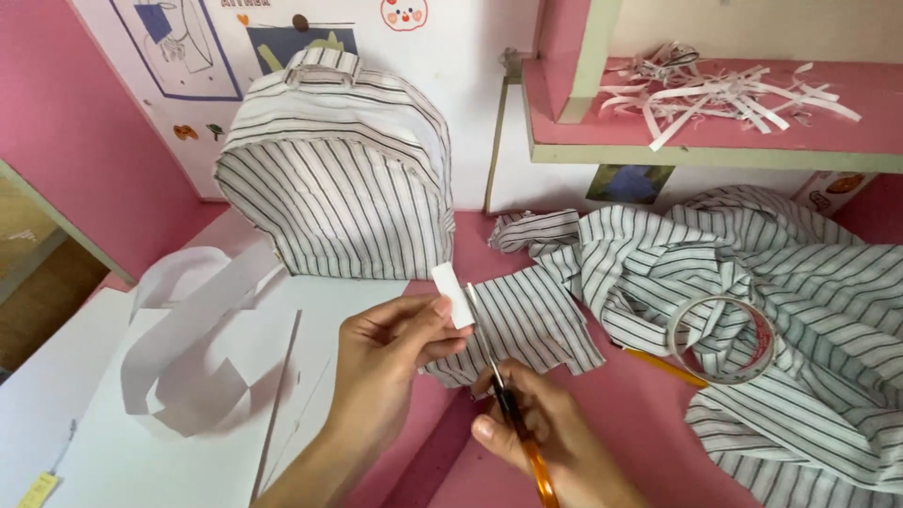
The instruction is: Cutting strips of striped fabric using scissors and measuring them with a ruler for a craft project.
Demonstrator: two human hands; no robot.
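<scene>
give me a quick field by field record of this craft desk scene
left hand: left hand pinches a small white paper piece
right hand: right hand holds scissors, orange handle, blades by the paper
behind hands: striped backpack, upright
right side: striped fabric heaped, tape roll on it, pencil beside
left side: white paper sheets
shelf: paper strips
surface: pink desk

wall poster (179,47): white, blue-framed | yellow tag (38,489): bottom left, on white sheet
</scene>
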